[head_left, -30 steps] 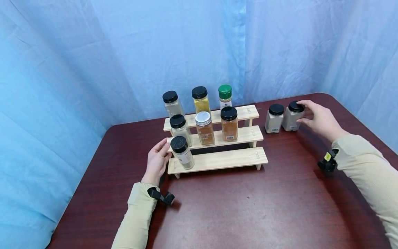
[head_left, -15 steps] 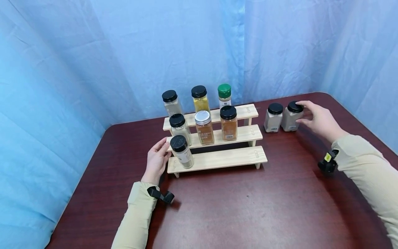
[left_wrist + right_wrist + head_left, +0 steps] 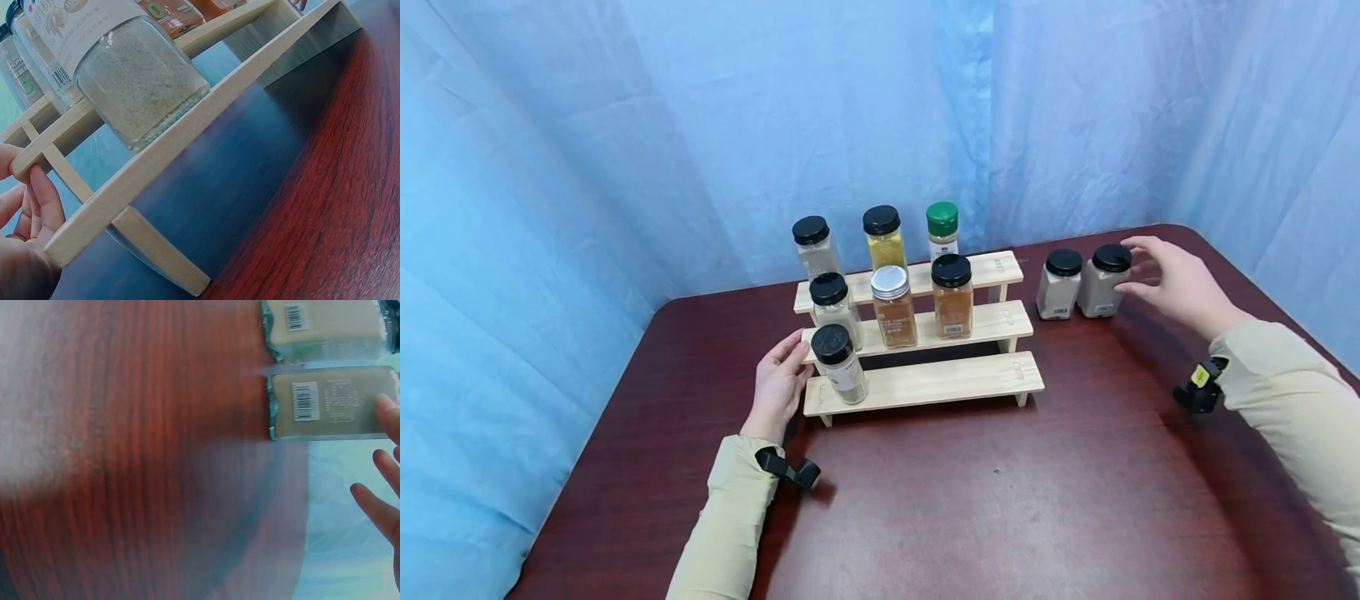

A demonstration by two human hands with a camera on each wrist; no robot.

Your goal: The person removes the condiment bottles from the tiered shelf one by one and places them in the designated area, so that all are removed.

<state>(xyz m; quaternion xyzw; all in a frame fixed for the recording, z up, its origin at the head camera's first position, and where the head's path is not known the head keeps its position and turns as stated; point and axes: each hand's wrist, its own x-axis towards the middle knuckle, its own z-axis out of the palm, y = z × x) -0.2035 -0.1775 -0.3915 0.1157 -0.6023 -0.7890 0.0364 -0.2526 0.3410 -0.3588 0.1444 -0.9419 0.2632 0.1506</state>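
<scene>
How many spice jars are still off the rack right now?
2. Both stand on the table, right of the rack: the left jar and the right jar, touching each other, with the right hand at the right jar's lid. None seem hidden.

A dark red-brown counter (image 3: 1000,500) stands before a draped blue curtain (image 3: 625,125). Toward the back edge, jars sit on two of the wooden steps. On the top step stand a black-lidded pale jar (image 3: 814,247), a yellow spice jar (image 3: 883,237) and a green-lidded jar (image 3: 942,231). On the middle step stand another black-lidded jar (image 3: 832,307), a silver-lidded jar (image 3: 892,306) and an orange spice jar (image 3: 952,295).
</scene>
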